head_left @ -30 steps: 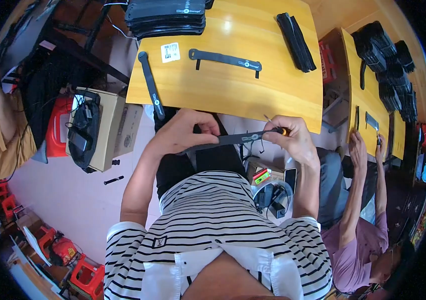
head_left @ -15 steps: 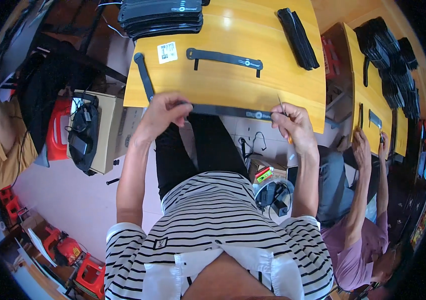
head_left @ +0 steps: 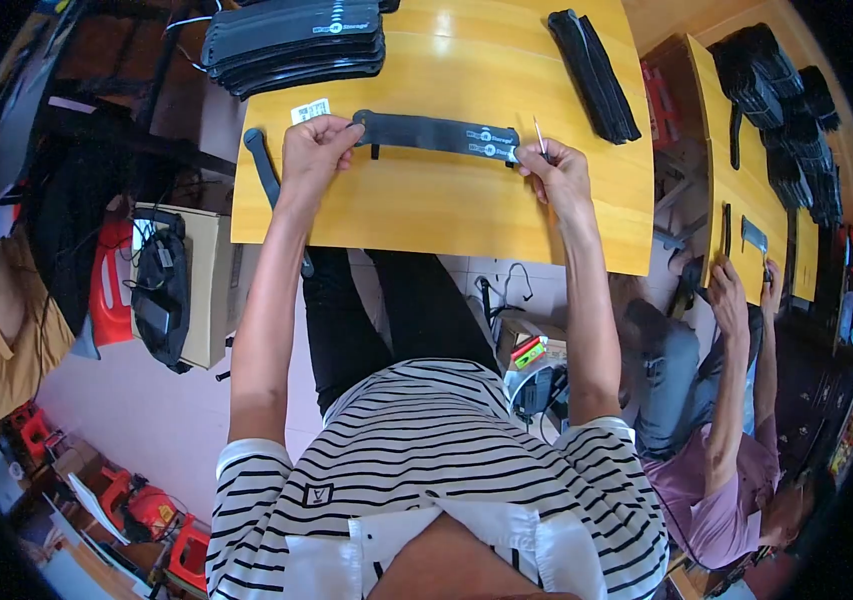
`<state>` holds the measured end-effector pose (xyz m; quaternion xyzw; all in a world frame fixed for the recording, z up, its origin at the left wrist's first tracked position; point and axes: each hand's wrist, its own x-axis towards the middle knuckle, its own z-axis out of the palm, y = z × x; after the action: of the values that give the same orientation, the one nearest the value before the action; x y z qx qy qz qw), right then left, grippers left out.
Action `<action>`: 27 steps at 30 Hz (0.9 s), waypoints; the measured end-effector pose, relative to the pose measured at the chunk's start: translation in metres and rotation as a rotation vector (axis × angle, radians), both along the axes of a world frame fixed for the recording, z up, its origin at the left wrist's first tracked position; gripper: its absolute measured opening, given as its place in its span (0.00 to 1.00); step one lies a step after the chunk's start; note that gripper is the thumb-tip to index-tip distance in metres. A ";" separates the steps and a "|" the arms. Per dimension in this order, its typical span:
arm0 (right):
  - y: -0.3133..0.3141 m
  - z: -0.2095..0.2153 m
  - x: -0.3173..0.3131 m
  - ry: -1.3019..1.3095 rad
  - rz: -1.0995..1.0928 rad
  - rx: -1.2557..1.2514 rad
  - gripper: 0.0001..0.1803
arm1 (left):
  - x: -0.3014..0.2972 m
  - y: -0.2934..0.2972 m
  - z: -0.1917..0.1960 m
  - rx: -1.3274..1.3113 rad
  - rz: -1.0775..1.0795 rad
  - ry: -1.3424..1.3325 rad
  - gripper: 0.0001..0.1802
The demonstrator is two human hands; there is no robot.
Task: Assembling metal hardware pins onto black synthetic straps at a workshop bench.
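My left hand (head_left: 316,160) pinches the left end of a black hook-and-loop strap (head_left: 421,143). The other end is between the fingers of my right hand (head_left: 558,178), so the strap stretches flat between them. A thin pointed tool (head_left: 538,130) with an orange handle is also in my right hand, tip upward. The held strap overlaps the near edge of a similar strap (head_left: 436,124) with a round left end on the table. A dark tab shows below them; whether the two straps touch is hard to tell.
A stack of black straps (head_left: 291,50) lies at the far left of the yellow table (head_left: 416,220), and a bundle (head_left: 593,78) at the far right. Another strap (head_left: 264,165) hangs over the left edge near my forearm. A co-worker's hands (head_left: 731,295) are at the right-hand table.
Both hands have moved away from me over the table, carrying the strap from the near edge to the one lying there. The view has shifted slightly.
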<state>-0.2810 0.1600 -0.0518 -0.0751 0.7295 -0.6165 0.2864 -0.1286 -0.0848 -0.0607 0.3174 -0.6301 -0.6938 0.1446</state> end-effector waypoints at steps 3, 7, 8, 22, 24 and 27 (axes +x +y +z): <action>-0.005 -0.010 -0.007 0.082 -0.009 0.092 0.06 | -0.008 -0.002 -0.010 -0.118 0.026 -0.032 0.06; -0.006 -0.020 -0.013 0.175 -0.026 0.188 0.08 | -0.013 0.001 -0.017 -0.235 0.099 -0.050 0.06; -0.007 -0.020 -0.013 0.187 -0.035 0.199 0.08 | -0.014 0.001 -0.019 -0.262 0.112 -0.048 0.06; -0.009 -0.023 -0.014 0.171 -0.062 0.167 0.08 | -0.018 0.001 -0.019 -0.247 0.140 -0.101 0.05; -0.009 -0.029 -0.016 0.208 -0.057 0.176 0.08 | -0.019 0.001 -0.018 -0.243 0.145 -0.107 0.05; -0.008 -0.029 -0.016 0.235 -0.056 0.202 0.08 | -0.019 0.001 -0.017 -0.270 0.142 -0.116 0.05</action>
<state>-0.2975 0.1521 -0.0811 -0.0971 0.8181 -0.5347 0.1880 -0.1480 -0.0835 -0.0778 0.3783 -0.7008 -0.5715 0.1981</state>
